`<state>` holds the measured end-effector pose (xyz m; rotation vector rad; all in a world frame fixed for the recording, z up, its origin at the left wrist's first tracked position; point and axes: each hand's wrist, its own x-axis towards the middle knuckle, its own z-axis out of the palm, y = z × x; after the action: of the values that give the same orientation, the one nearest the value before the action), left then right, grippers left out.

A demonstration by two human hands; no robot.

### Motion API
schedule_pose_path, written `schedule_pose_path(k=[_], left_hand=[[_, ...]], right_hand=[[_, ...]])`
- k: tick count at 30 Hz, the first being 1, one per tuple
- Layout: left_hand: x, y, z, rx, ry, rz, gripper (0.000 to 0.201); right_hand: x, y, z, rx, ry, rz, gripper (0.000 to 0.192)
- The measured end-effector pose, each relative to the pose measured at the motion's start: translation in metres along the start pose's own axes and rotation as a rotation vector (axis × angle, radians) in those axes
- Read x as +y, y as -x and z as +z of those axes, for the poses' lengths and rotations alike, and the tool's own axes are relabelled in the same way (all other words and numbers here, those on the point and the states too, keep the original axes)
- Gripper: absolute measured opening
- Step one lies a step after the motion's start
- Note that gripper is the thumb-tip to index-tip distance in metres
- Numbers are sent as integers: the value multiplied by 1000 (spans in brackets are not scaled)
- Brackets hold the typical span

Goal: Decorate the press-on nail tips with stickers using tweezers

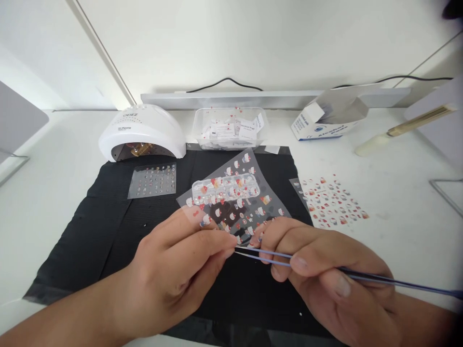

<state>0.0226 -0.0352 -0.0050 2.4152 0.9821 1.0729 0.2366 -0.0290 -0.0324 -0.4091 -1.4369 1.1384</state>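
Note:
My left hand [173, 270] pinches the near edge of a clear nail-sticker sheet [249, 193] printed with small red and white figures, holding it tilted above a black mat [108, 226]. A clear strip of decorated press-on nails [224, 188] lies against that sheet. My right hand [325, 274] grips thin blue-grey tweezers [260, 255], whose tips point left and meet the fingertips of my left hand at the sheet's lower edge. What the tips hold, if anything, is too small to tell.
A white nail-curing lamp [142, 130] stands at the back left. A second sticker sheet [154, 180] lies on the mat, a third [333, 200] on the white table to the right. Behind are a clear tub of packets [231, 127], an open white-and-blue box [325, 120] and a cable.

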Motion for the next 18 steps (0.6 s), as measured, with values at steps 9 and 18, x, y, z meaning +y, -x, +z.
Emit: schedule_pose_path(k=[9,18], left_hand=[[-1,-2,-1,-34,23,-19,20],[1,-5,1,2,108,-103,19]], right_hand=[[-1,0,0,-10,-40,22,23],[1,7,9,122,5,-7,22]])
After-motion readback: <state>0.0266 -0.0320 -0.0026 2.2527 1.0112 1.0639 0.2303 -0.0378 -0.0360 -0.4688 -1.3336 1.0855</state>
